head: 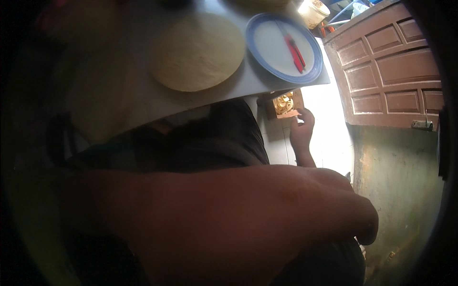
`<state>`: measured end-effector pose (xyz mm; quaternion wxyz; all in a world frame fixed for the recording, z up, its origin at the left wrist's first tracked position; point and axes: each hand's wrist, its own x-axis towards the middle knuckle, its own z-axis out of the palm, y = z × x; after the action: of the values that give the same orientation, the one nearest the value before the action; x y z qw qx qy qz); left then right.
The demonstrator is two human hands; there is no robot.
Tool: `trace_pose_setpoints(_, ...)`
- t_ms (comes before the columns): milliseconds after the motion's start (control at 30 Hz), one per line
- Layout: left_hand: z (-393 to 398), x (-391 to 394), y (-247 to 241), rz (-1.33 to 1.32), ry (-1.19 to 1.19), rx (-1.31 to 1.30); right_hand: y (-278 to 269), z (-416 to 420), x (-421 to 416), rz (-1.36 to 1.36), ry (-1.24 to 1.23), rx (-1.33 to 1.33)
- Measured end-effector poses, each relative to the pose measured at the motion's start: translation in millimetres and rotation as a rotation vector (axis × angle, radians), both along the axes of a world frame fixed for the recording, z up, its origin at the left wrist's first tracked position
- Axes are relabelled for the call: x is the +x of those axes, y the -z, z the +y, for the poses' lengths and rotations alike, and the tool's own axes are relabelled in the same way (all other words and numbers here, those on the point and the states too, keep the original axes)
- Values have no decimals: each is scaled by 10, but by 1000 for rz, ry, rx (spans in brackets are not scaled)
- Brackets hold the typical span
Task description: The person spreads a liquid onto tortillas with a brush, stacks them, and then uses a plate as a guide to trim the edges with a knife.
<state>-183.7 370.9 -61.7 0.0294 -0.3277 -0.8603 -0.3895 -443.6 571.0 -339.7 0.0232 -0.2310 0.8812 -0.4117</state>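
My right hand [303, 123] is low beyond the table's front edge, its fingertips at the front corner of a small wooden box [285, 116]. Whether they grip that corner is unclear. Pale yellow curled pieces [285, 103] fill the box. My left hand is out of view. On the table [229, 93] before me lies a pale, flat round disc [198, 53]. To its right is a blue-rimmed white plate [251, 53]. A red-handled tool [295, 53] with a thin, blade-like end lies across the plate. A second pale disc [102, 93] shows dimly at left.
A brown panelled door [402, 68] and a stained wall [397, 171] stand to the right. Past the table's far right corner is a whitish bucket [315, 14]. Brightly lit floor tiles [277, 146] show beside my dark-clothed leg [229, 139]. My bare upper body covers the lower view.
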Motion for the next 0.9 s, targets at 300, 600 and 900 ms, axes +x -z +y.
trace_pose_setpoints(300, 184, 17, 121, 2, 33, -66, 522, 4, 762, -360, -396, 164)
trace_pose_setpoints(600, -36, 373, 79, -42, -185, -105, -170, 9, 562, -676, -933, 468)
trace_pose_setpoints(900, -570, 1351, 840, -414, -884, -115, 35, 37, 851, -527, -469, 96)
